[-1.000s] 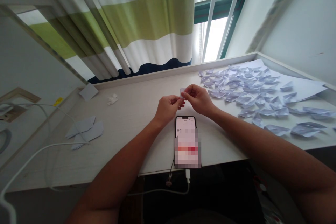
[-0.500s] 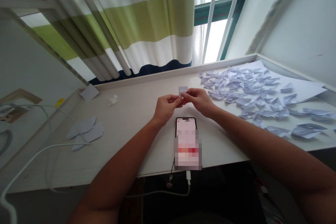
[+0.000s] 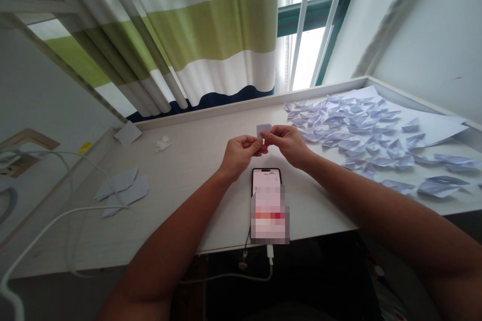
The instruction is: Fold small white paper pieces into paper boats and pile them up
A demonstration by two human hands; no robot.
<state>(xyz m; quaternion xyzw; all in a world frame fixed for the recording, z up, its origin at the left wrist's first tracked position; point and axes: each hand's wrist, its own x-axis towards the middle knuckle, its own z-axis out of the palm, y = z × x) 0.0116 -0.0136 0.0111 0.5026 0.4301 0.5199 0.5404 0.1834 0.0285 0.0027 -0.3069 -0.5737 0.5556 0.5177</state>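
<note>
Shifted wider into view since earlier, small white paper rectangle is pinched by left hand and right hand; green-and-white fabric curtain hangs beyond white counter's far edge.

Daylight glares white through the window; the rest is dim, nearly black below the table, edges look stretched, and coarse pixelation covers the lower phone
</note>
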